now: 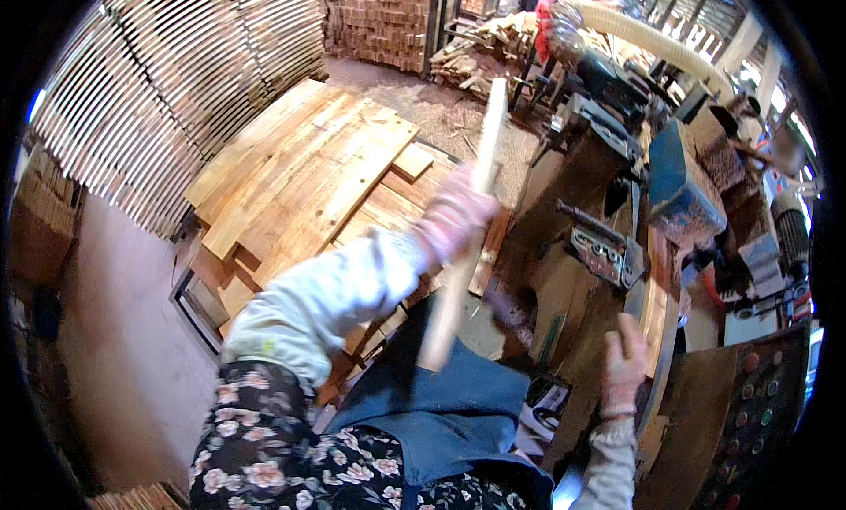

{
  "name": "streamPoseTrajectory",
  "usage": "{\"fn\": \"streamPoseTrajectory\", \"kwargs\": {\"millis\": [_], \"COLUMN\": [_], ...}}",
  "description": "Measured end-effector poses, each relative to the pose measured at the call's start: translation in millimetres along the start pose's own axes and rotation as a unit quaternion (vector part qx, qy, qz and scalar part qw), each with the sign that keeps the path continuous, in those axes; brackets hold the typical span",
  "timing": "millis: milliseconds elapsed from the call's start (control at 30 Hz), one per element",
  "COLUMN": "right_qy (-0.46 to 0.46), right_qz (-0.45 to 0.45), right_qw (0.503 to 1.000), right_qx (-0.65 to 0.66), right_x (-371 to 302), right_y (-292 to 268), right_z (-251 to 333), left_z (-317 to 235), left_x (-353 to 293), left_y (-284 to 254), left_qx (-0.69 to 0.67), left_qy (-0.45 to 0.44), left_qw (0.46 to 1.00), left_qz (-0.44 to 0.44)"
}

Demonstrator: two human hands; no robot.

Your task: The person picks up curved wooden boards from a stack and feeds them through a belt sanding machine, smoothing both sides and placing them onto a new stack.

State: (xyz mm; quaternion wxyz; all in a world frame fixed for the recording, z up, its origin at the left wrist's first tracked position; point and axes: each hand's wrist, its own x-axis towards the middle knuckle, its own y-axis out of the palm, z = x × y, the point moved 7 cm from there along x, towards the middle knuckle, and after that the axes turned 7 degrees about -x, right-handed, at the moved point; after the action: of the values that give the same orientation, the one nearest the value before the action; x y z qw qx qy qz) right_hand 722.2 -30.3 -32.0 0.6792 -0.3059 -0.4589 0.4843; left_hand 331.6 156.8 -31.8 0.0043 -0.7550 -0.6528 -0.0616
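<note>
In the head view, the person's left hand (456, 212) is gripping a stick (454, 303), its fingers closing around the pale wood somewhat above the middle. The stick is slanting in front of the body, its upper end pointing away toward the floor beyond and its lower end hanging over the apron (458, 413); the hand is showing slightly blurred. The right hand (622, 373) is holding nothing, its fingers extending forward and standing loosely apart, just beside a wood strip (656, 312) that is lying along the right side of the brown counter (560, 312); whether the palm is touching the surface, one cannot tell. A metal fitting (608, 256) is sitting on the counter ahead of that hand, and a blue box (686, 184) is standing beyond it to the right. A panel (749, 422) with round buttons is facing the person at the lower right. On the left, wide boards (308, 171) are lying in a pile near the left forearm, with a dark frame (198, 320) showing at the near corner. Behind them a tall stack (189, 87) of thin planks is rising. Farther off, scrap wood (489, 52) is lying heaped, and a ribbed cream hose (652, 34) is curving across the upper right.
</note>
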Motion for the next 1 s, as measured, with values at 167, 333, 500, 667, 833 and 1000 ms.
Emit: {"fn": "streamPoseTrajectory", "kwargs": {"millis": [167,333,500,667,833,1000], "right_qy": [0.195,0.223,0.113,0.099,-0.064,0.083], "right_qz": [0.179,-0.015,0.055,0.048,0.059,-0.041], "right_qw": [0.883,0.964,0.953,0.916,0.933,0.955], "right_qx": [0.388,0.145,-0.274,-0.386,-0.35,-0.281], "right_x": [-33,-119,-259,-278,-207,-10], "right_y": [33,-25,-91,-97,-81,-18], "right_z": [162,58,72,53,-143,-118], "left_z": [-8,-45,-12,6,-18,-55], "left_x": [-1,47,88,4,30,31], "left_y": [147,55,-354,-537,-533,-553], "left_qx": [-0.014,0.218,0.684,0.565,0.558,0.537], "left_qy": [0.077,0.161,-0.085,-0.28,-0.194,-0.222], "left_qw": [0.991,0.961,0.69,0.671,0.736,0.76], "left_qz": [-0.106,0.051,-0.222,-0.39,-0.33,-0.291]}}
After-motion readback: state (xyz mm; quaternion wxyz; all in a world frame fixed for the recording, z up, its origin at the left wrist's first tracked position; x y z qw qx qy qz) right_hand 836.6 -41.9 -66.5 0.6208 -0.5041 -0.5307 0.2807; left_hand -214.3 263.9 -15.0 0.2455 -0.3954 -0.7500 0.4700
